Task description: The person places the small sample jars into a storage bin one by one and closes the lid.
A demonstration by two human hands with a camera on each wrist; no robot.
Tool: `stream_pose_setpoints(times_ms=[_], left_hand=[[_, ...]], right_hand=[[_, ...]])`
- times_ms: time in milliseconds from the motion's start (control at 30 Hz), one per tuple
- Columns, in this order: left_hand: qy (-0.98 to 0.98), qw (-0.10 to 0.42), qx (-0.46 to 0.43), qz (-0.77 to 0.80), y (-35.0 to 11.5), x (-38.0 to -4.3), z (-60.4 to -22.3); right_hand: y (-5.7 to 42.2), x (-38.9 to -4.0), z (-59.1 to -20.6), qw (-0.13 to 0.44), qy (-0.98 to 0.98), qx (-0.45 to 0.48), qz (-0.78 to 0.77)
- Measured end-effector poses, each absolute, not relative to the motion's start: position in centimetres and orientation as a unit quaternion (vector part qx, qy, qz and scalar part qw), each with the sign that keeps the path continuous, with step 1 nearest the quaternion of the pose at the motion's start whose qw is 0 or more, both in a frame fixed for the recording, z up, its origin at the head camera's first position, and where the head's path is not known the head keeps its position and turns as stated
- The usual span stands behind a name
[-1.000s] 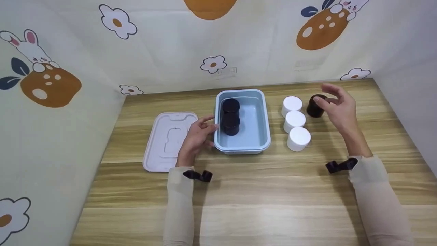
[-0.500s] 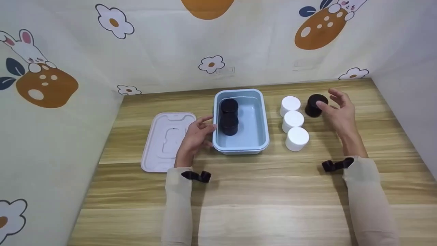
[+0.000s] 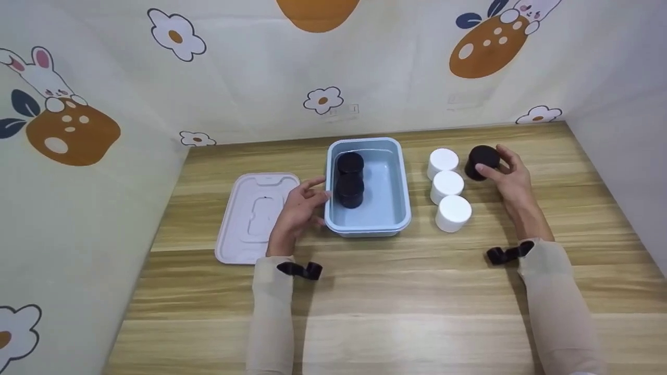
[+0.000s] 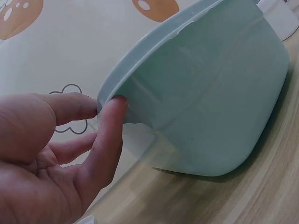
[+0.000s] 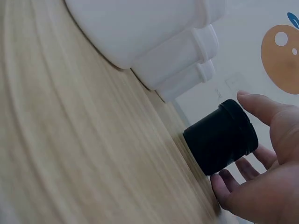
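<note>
White jars [image 3: 447, 186] by black jar [image 3: 482, 159], seemingly tight

Pale blue on box [image 3: 385, 192], black on three jars [image 3: 483, 156], white on three pots [image 3: 447, 183], lilac-grey on lid [image 3: 255, 219], beige on sleeves [image 3: 273, 317], brown grain on table [image 3: 406, 297], brown fruit [image 3: 492, 49] and white flowers [image 3: 323, 100] over cream wall [image 3: 250, 73]

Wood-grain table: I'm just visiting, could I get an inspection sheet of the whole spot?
Surface: wood-grain table, bright glare in front.
Job's things: blue tub; two black jars inside, along its left side; three white jars in a row on its right; lone black jar beside the farthest; pale lid lying left.
Clutter: nothing seen.
Hands: left hand, fingers touching the tub's rim; right hand, fingers curved round the lone black jar.
Cables: nothing seen.
Surroundings: cartoon-print wall behind and left; plain pale wall right.
</note>
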State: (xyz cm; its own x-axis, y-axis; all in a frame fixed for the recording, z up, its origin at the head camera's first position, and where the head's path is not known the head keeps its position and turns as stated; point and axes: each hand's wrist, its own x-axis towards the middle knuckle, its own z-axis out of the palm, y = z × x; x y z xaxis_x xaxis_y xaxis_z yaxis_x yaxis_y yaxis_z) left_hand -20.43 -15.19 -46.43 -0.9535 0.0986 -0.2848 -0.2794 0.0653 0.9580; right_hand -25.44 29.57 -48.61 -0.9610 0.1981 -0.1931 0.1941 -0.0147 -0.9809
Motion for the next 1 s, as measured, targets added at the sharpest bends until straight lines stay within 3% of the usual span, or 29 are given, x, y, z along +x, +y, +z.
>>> stream_pose_setpoints(times_ms=[200,1000], left_hand=[[0.717,0.133,-0.065,0.681,-15.3,-20.3,-46.5],[0.717,0.142,-0.075,0.679,-15.1,-20.3,-46.3]], right_hand=[[29.3,-25.7,-48.9,-0.021,-0.721,-0.139,0.678],[29.5,-25.0,-47.7,0.028,-0.645,-0.173,0.744]])
